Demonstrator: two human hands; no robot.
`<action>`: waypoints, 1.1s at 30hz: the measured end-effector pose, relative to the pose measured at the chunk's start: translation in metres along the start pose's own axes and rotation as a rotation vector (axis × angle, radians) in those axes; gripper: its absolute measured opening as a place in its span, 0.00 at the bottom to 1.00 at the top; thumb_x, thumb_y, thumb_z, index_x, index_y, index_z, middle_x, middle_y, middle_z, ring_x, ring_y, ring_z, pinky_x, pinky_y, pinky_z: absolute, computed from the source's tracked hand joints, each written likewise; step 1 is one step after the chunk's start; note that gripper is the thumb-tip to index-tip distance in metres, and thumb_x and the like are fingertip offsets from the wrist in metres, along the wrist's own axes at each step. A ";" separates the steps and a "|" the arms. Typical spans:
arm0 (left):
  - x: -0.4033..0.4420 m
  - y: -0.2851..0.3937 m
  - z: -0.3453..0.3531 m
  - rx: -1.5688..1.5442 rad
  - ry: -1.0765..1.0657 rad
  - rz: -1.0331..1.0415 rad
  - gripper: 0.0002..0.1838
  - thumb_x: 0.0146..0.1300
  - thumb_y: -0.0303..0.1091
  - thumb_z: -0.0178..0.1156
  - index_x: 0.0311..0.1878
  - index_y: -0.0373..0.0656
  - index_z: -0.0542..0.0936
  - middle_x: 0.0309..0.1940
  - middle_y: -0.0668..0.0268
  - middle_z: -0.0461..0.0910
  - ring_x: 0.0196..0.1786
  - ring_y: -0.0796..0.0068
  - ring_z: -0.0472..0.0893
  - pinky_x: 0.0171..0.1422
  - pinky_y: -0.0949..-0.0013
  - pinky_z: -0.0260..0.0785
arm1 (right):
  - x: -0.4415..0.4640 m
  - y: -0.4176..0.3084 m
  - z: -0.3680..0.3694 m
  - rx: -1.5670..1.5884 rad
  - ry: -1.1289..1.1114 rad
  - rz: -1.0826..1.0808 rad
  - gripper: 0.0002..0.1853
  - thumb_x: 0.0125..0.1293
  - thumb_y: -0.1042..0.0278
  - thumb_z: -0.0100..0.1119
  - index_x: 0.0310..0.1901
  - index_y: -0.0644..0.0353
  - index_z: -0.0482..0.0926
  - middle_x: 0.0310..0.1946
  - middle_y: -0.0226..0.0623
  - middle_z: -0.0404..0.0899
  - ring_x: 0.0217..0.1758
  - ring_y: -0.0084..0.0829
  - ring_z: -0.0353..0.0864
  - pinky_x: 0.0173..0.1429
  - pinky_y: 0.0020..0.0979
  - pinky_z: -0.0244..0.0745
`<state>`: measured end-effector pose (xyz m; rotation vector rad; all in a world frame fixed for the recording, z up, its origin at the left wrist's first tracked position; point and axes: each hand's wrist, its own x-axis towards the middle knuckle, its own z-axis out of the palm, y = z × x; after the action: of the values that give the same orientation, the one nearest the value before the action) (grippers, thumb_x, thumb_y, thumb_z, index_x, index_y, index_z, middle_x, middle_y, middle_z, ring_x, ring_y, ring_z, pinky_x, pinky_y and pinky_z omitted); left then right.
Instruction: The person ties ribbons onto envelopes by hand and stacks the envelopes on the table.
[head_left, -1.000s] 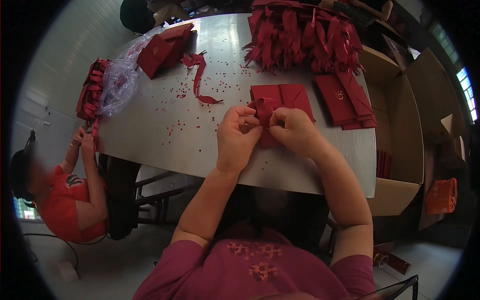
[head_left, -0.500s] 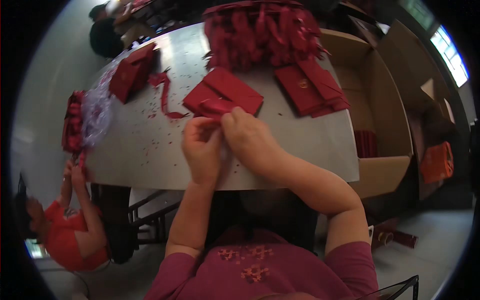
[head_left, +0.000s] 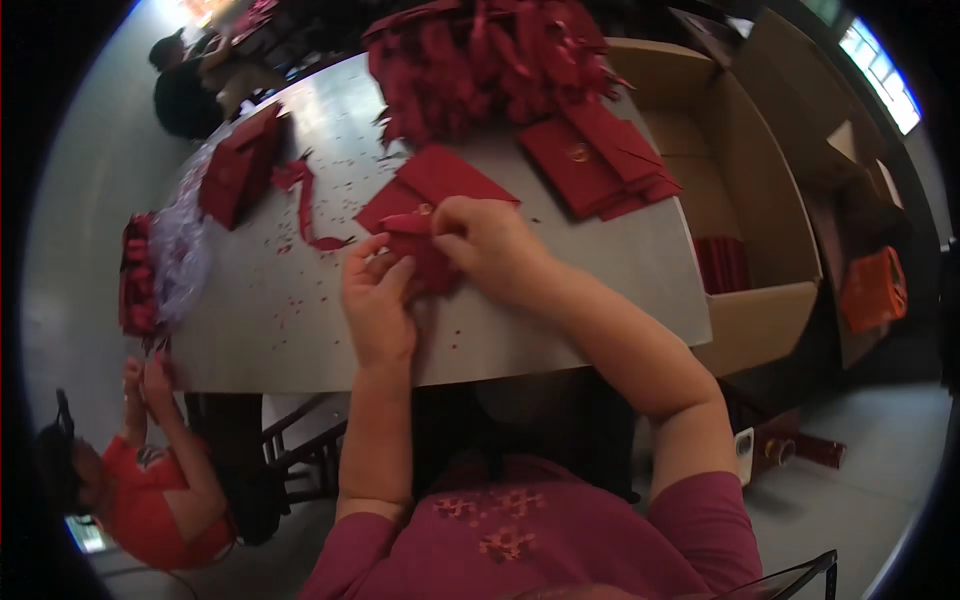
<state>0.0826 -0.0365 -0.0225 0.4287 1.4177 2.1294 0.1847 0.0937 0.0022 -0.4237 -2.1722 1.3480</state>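
Near the table's front edge, a red envelope (head_left: 432,265) with a ribbon at its top is between my hands. My left hand (head_left: 380,300) has thumb and fingers closed on the envelope's left side. At the upper right of the same envelope my right hand (head_left: 490,240) pinches the ribbon (head_left: 408,224); its fingertips are partly hidden. Just behind lie more red envelopes (head_left: 455,178), partly covered by my hands. A loose red ribbon (head_left: 308,205) lies to the left, among small scattered dots.
Red envelopes (head_left: 590,160) lie at the right, beside an open carton (head_left: 690,165). Beribboned red envelopes (head_left: 480,70) are heaped at the back. Left are another red stack (head_left: 240,165), a plastic bag (head_left: 185,245) and a person in red (head_left: 165,500). More people are at the far left back.
The view has shifted, so the table things appear further left. My hands have parted slightly, and the envelope between them shows more.
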 end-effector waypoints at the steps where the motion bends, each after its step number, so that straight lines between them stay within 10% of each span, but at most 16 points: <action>1: 0.000 0.002 0.000 0.019 0.013 -0.004 0.19 0.60 0.16 0.60 0.54 0.41 0.72 0.38 0.66 0.79 0.37 0.78 0.81 0.37 0.77 0.76 | 0.001 -0.001 -0.002 0.032 -0.045 0.089 0.03 0.60 0.78 0.59 0.36 0.66 0.78 0.28 0.39 0.80 0.31 0.30 0.80 0.38 0.31 0.75; 4: 0.001 0.003 -0.002 0.008 0.012 -0.015 0.18 0.60 0.17 0.60 0.53 0.40 0.71 0.37 0.65 0.80 0.36 0.78 0.81 0.36 0.77 0.77 | 0.001 0.006 0.002 0.061 -0.078 0.058 0.04 0.58 0.74 0.61 0.35 0.63 0.80 0.30 0.47 0.81 0.35 0.49 0.81 0.39 0.41 0.75; 8: -0.002 0.007 0.000 0.014 -0.001 -0.028 0.18 0.60 0.17 0.60 0.53 0.40 0.71 0.36 0.64 0.81 0.36 0.78 0.81 0.37 0.77 0.77 | -0.001 0.007 0.005 -0.074 -0.031 -0.073 0.05 0.58 0.72 0.60 0.35 0.62 0.80 0.29 0.47 0.81 0.36 0.48 0.81 0.41 0.42 0.75; 10: -0.002 0.007 0.001 0.027 -0.002 -0.023 0.18 0.60 0.17 0.61 0.53 0.39 0.71 0.36 0.64 0.81 0.36 0.78 0.81 0.37 0.77 0.76 | -0.001 0.008 0.006 -0.155 -0.047 -0.079 0.04 0.59 0.77 0.59 0.36 0.66 0.79 0.28 0.40 0.80 0.32 0.27 0.78 0.39 0.30 0.74; 14: -0.005 0.007 0.004 0.157 -0.030 0.060 0.19 0.60 0.16 0.61 0.53 0.40 0.72 0.38 0.64 0.82 0.37 0.79 0.81 0.38 0.77 0.76 | -0.001 0.003 0.005 -0.143 -0.087 -0.025 0.05 0.58 0.76 0.60 0.35 0.66 0.80 0.28 0.41 0.80 0.31 0.29 0.79 0.38 0.31 0.74; 16: -0.007 0.006 0.005 0.214 -0.028 0.091 0.19 0.60 0.15 0.61 0.53 0.39 0.72 0.37 0.64 0.82 0.37 0.78 0.81 0.39 0.77 0.76 | -0.001 0.001 0.004 -0.139 -0.093 0.010 0.05 0.57 0.72 0.59 0.33 0.64 0.80 0.29 0.49 0.81 0.36 0.50 0.82 0.42 0.44 0.75; 23: -0.008 -0.008 0.003 0.705 -0.008 0.520 0.18 0.57 0.15 0.64 0.50 0.38 0.75 0.31 0.70 0.81 0.33 0.86 0.77 0.38 0.80 0.70 | -0.005 0.003 0.008 -0.174 -0.186 -0.013 0.05 0.57 0.74 0.59 0.35 0.65 0.79 0.28 0.47 0.80 0.31 0.36 0.81 0.38 0.35 0.74; 33: -0.007 -0.004 0.004 0.340 -0.010 0.204 0.17 0.55 0.18 0.64 0.49 0.39 0.76 0.31 0.67 0.83 0.32 0.83 0.78 0.39 0.78 0.70 | -0.005 0.001 0.005 -0.193 -0.091 -0.051 0.04 0.57 0.74 0.58 0.33 0.64 0.77 0.30 0.48 0.79 0.35 0.48 0.80 0.39 0.41 0.74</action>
<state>0.0915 -0.0365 -0.0245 0.7397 1.8048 2.0348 0.1854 0.0877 -0.0019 -0.3834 -2.3828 1.1560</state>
